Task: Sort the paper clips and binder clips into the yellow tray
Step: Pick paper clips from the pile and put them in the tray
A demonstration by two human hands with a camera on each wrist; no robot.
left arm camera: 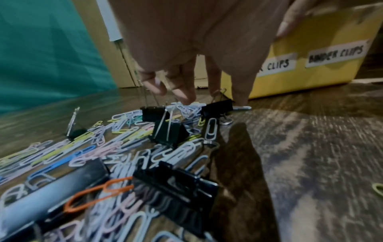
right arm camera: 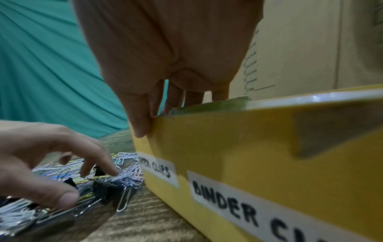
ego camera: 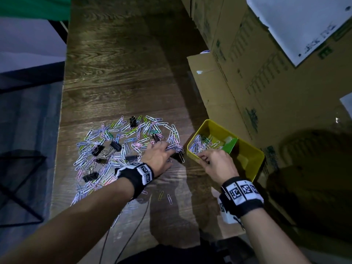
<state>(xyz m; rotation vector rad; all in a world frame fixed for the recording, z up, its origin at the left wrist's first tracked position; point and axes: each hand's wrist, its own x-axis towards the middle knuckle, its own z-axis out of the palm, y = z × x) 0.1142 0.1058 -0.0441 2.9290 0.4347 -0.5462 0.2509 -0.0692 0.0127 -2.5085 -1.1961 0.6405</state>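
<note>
Many coloured paper clips (ego camera: pixel 118 141) lie in a loose pile on the wooden table, with several black binder clips (ego camera: pixel 115 145) among them. My left hand (ego camera: pixel 165 151) hovers over the pile's right edge. Its spread fingertips (left arm camera: pixel 186 96) touch a clump of pale clips beside a binder clip (left arm camera: pixel 217 107). The yellow tray (ego camera: pixel 253 162) stands to the right, labelled for paper clips and "BINDER CLIPS" (right arm camera: pixel 238 211). A green divider (ego camera: pixel 230 145) splits it, and paper clips (ego camera: pixel 200 144) fill the left compartment. My right hand (ego camera: pixel 213 161) grips the tray's near wall, thumb (right arm camera: pixel 140 124) outside, fingers over the rim.
Stacked cardboard boxes (ego camera: pixel 247 82) rise close behind and right of the tray. The table's left edge (ego camera: pixel 59 130) drops to a floor with a black metal frame (ego camera: pixel 19 187). A few stray clips (ego camera: pixel 168 199) and thin black cables (ego camera: pixel 133 235) lie near me.
</note>
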